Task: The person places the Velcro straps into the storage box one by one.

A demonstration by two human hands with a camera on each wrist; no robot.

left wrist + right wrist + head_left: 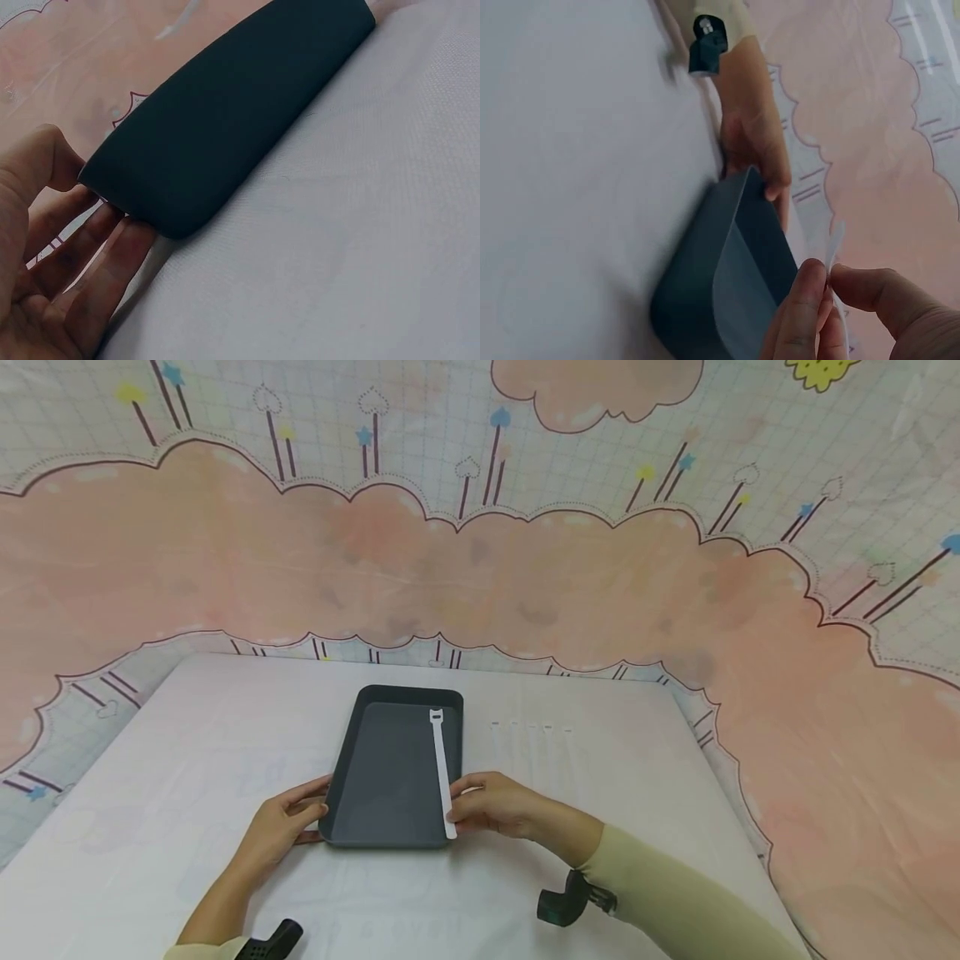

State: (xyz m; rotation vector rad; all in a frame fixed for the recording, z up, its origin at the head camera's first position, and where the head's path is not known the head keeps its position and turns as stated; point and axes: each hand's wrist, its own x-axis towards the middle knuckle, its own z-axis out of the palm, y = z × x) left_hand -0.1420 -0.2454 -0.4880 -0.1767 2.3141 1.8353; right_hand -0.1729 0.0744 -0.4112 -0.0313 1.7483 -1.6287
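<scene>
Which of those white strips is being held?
The white strip pinched in the right hand, seen against the dark tray; the other, fainter strips lie on the table to the tray's right.

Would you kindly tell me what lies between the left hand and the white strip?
Between the left hand and the white strip, the head view shows only the dark tray, with nothing lying in it along that stretch.
</scene>
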